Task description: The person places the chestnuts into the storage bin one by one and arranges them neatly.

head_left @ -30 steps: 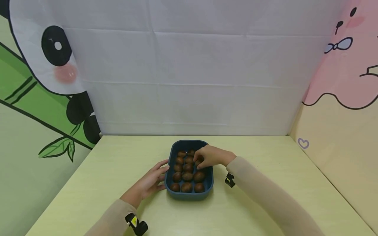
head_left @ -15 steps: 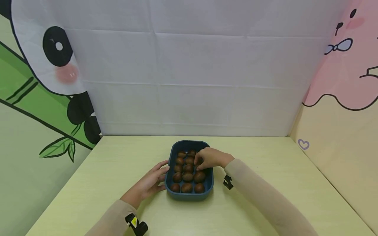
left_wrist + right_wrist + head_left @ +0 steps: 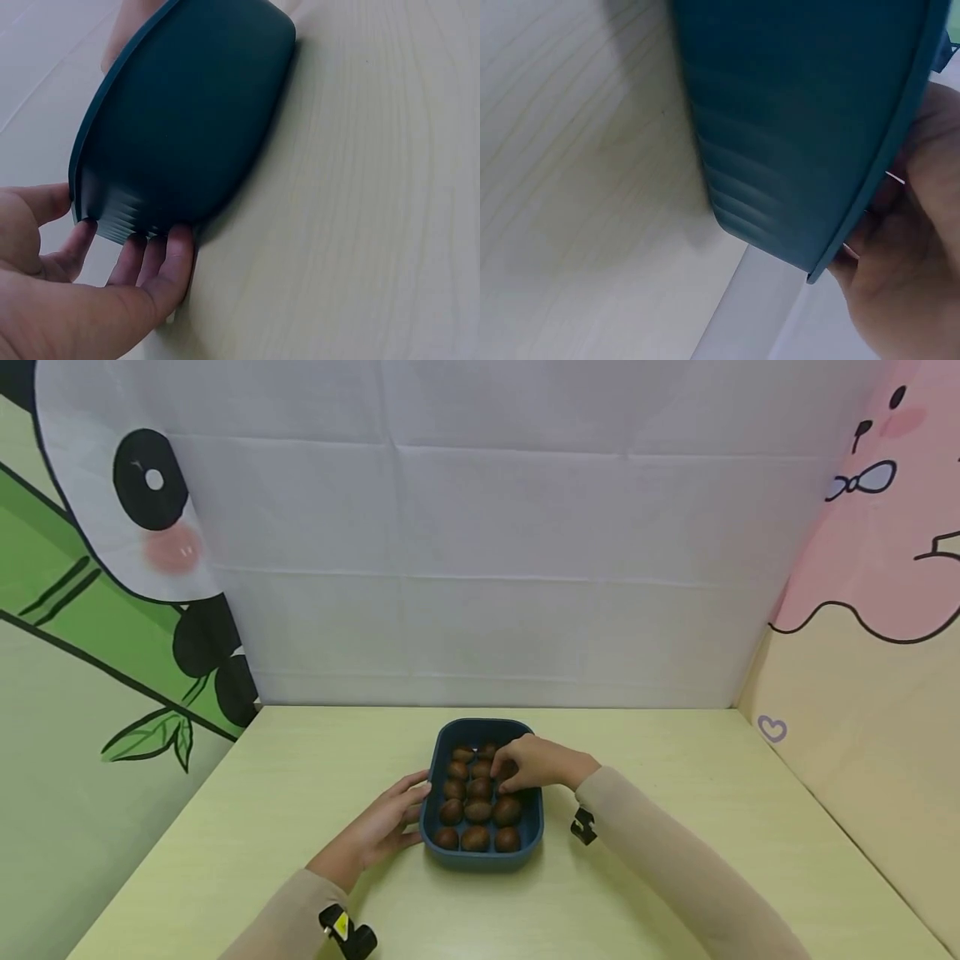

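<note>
A dark blue rectangular box (image 3: 482,862) stands on the table, with brown chestnuts (image 3: 476,838) set in rows inside it. Against its left wall rest the fingertips of my left hand (image 3: 378,827), fairly straight. The left wrist view shows those fingers (image 3: 174,262) touching the ribbed outer wall of the box. From the right, my right hand (image 3: 543,760) reaches over the rim. Its thumb and forefinger are curled together around a chestnut in the right-hand row, which is mostly hidden. In the right wrist view the box wall conceals the fingertips of the right hand (image 3: 900,262).
The pale wooden table (image 3: 337,752) extends around the box on all sides. A white sheet (image 3: 487,568) hangs along its back edge. Painted walls border the left and right. Each sleeve carries a small black wrist camera (image 3: 348,932).
My right hand stays over the right-hand row, its fingers shifting only slightly, and the chestnut between them shows less than before. My left hand keeps its place against the box.
</note>
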### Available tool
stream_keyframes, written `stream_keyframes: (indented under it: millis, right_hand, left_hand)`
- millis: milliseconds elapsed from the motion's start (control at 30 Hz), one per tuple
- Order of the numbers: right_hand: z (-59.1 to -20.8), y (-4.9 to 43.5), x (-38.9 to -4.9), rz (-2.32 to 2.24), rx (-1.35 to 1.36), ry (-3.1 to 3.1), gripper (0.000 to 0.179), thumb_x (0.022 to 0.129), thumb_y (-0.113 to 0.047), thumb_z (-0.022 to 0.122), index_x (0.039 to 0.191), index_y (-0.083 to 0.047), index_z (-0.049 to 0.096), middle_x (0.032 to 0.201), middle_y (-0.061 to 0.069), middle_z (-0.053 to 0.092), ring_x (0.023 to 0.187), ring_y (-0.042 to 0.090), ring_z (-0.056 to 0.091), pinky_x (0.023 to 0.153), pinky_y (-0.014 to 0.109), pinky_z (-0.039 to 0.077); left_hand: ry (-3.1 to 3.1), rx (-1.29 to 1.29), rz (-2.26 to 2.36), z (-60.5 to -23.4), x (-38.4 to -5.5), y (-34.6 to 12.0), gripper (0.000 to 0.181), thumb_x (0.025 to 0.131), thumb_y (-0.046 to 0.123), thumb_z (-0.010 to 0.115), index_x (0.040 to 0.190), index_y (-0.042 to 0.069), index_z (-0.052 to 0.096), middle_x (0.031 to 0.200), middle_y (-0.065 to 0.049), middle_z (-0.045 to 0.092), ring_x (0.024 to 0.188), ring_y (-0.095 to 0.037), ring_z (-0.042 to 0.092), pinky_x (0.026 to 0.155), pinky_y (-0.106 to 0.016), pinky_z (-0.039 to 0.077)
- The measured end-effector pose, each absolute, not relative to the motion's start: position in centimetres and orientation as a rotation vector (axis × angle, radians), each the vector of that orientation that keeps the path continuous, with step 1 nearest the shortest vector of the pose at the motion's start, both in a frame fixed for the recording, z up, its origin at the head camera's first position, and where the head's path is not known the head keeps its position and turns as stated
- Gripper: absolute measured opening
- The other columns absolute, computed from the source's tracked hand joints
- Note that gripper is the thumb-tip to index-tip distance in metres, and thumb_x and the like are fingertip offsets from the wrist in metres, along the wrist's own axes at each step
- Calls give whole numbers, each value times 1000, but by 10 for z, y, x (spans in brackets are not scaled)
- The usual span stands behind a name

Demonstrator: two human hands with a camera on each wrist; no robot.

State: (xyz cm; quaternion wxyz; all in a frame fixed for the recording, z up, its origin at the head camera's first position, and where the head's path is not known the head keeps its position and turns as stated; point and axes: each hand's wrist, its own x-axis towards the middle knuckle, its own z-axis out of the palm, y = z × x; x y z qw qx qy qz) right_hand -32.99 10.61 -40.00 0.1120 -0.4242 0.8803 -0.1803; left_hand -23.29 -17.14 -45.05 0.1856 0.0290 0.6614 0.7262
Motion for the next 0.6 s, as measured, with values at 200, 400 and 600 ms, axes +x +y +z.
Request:
stream_keyframes:
  millis: [200,400,600]
  right_hand:
    - [-397,117,-328,-609,-1276,2588,22,93,-18,75,112,-9,72,110,4,71,96,12,67,84,27,52]
    - [-390,131,-323,-636,-1355,2614,21,94,-17,72,112,-7,72,110,8,71,99,18,67,86,34,52]
    - [-386,146,-317,-654,-1382,2671,17,95,-16,72,111,-11,73,110,3,70,102,20,65,90,41,51]
  left_hand:
    - [1875,52,2055,-450,-233,-171,61,107,36,47,157,10,23,144,-20,49,123,-26,56,94,-45,48]
    - [1872,65,2063,-448,-234,-171,58,108,32,46,156,7,24,142,-23,49,121,-27,57,94,-42,48]
    - [1915,20,2071,-442,-235,-174,57,107,29,46,156,6,25,148,-26,41,127,-33,52,99,-41,46]
